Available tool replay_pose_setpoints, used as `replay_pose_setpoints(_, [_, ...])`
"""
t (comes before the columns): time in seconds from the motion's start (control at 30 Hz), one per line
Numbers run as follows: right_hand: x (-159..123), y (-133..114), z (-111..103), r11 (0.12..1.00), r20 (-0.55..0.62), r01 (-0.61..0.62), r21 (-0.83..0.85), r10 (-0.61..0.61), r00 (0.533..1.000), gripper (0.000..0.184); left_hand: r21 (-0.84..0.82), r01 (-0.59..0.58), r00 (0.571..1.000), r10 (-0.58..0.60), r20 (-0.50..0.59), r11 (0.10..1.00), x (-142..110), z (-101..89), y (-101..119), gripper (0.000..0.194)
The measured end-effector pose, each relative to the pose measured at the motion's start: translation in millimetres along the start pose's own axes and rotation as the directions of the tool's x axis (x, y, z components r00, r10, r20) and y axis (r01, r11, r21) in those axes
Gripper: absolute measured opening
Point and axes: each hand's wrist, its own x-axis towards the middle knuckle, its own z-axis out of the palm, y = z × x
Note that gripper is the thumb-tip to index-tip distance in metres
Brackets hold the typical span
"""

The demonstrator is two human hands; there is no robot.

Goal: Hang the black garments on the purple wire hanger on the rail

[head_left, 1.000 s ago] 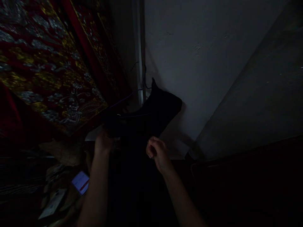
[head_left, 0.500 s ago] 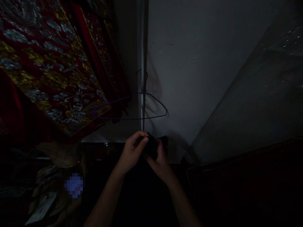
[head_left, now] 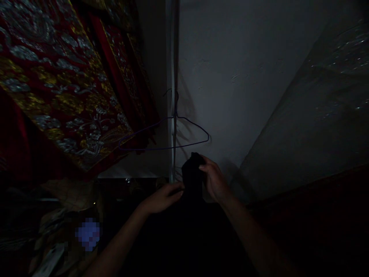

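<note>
The scene is very dark. My right hand point(head_left: 215, 179) is closed round the top of a black garment point(head_left: 192, 173) and holds it up in front of the white wall. My left hand point(head_left: 164, 197) pinches the same black cloth lower down, at its left edge. The rest of the garment hangs down between my forearms and merges with the darkness. Just above my hands a thin wire hanger point(head_left: 164, 134) hangs bare from a vertical pipe point(head_left: 173, 115).
Red cloth with gold and silver embroidery point(head_left: 57, 84) hangs at the left. A grey slanted panel point(head_left: 317, 115) fills the right. Papers and clutter point(head_left: 63, 227) lie at the lower left. A dark surface lies at the lower right.
The black garment came off the wire hanger, which now hangs bare. My hands came together on the bunched cloth; my right hand has since raised its top while my left stays lower.
</note>
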Motion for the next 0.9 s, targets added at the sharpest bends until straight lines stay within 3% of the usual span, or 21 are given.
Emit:
replay_pose_setpoints(0.1, [4,-22,-2,0.999,-0.005,0.030,0.018,-0.030,1.000,0.027,0.084,-0.017,0.993,0.007,0.121,0.996,-4,2.1,-2,0.031])
replay_pose_setpoints(0.27, [0,-40,2,0.999,0.122,-0.032,0.009,0.031,0.992,0.023,0.075,-0.017,1.000,0.019,-0.024,0.997,3,1.1,8,0.054])
replay_pose_setpoints(0.37, [-4,-36,5,0.994,0.223,-0.109,-0.002,0.107,0.969,0.019,-0.002,-0.113,0.993,0.113,-0.044,0.994,13,6.1,15,0.049])
replay_pose_setpoints(0.47, [-5,-34,0,0.997,0.244,-0.044,-0.061,0.058,0.968,0.018,-0.142,-0.087,0.994,0.096,0.060,0.986,19,14.4,21,0.039])
replay_pose_setpoints(0.53, [-3,-38,-9,0.994,0.202,0.037,-0.101,-0.016,0.979,0.017,-0.203,-0.027,0.997,0.041,0.066,0.979,20,17.9,24,0.033])
replay_pose_setpoints(0.63, [2,-46,-25,0.989,0.132,0.074,-0.130,-0.057,0.990,0.012,-0.213,0.007,0.984,-0.045,-0.173,0.977,21,12.9,28,0.033])
replay_pose_setpoints(0.73, [4,-47,-35,0.980,0.192,0.008,-0.200,0.032,0.981,0.025,-0.224,-0.006,0.888,-0.098,-0.450,0.975,20,-7.7,36,0.040])
replay_pose_setpoints(0.83, [8,-41,-37,0.897,0.358,0.115,-0.428,0.051,0.932,0.026,-0.166,-0.024,0.839,-0.070,-0.539,0.986,10,-40.5,50,0.042])
replay_pose_setpoints(0.9, [15,-39,-37,0.817,0.375,0.282,-0.504,-0.087,0.923,0.022,-0.058,0.010,0.857,-0.039,-0.515,0.998,-3,-64.5,57,0.042])
